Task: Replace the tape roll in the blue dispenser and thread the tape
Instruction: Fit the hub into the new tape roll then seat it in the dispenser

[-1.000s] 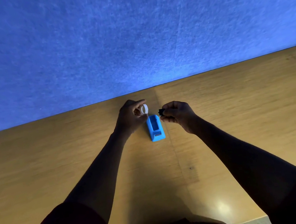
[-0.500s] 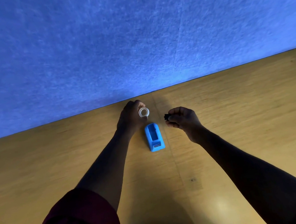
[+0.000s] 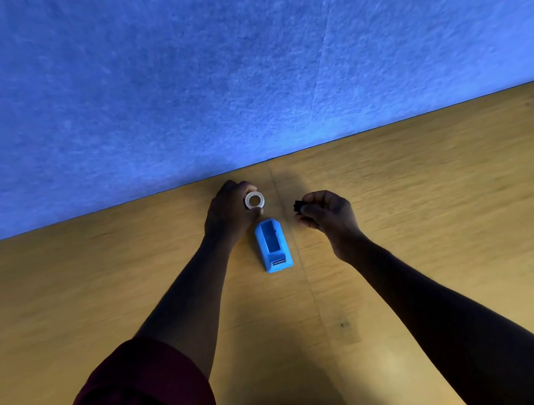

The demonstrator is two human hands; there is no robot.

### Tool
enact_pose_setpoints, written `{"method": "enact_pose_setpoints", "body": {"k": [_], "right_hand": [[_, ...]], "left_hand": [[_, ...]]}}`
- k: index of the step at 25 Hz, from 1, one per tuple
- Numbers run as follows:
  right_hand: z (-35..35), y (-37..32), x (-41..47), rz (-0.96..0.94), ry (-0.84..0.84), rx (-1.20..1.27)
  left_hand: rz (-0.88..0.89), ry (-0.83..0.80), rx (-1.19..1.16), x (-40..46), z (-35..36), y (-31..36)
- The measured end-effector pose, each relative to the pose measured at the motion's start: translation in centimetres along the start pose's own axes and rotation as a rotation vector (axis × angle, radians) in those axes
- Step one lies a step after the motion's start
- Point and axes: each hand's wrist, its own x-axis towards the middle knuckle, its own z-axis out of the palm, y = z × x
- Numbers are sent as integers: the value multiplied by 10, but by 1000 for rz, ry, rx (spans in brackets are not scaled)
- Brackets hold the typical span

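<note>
The blue dispenser [image 3: 273, 249] stands on the wooden table with its roll bay showing no roll inside. Just beyond its far end, my left hand [image 3: 229, 213] holds a small clear tape roll [image 3: 254, 200], the roll's hole turned toward me. To the right of the dispenser, my right hand [image 3: 326, 213] pinches a small black spindle [image 3: 297, 206] at its fingertips. Neither hand touches the dispenser.
The wooden table [image 3: 433, 212] ends at a far edge where a blue felt wall panel [image 3: 238, 67] rises. A seam in the tabletop [image 3: 310, 293] runs beside the dispenser. Dark red sleeves cover my upper forearms.
My right hand with the black spindle has moved right, away from the dispenser. My left hand has turned the tape roll so its hole faces me. The two hands are farther apart.
</note>
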Motion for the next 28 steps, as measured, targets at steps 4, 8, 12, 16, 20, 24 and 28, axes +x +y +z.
{"method": "enact_pose_setpoints", "body": {"k": [4,8,12,16,20,24,28], "right_hand": [[-1,1,1,1,11,-20],[-2,1,0,-9,7,-34],[-3,0,-5,-19,-5,-12],[-5,-2,-13,-48,-32,-8],[-5,-5,-26,-98,-75,-33],[-4,-7,-39,-124,-123,-40],[0,-8,-51,-149,-194,-77]], "left_hand": [[5,-4,28,1,2,1],[-1,-25,40,4,0,2],[-102,-44,-114,-2,-12,-3],[-85,6,-120,-23,-22,-9],[1,29,-170,-50,-29,3],[118,68,-382,-71,-33,21],[88,5,-515,-86,-38,43]]}}
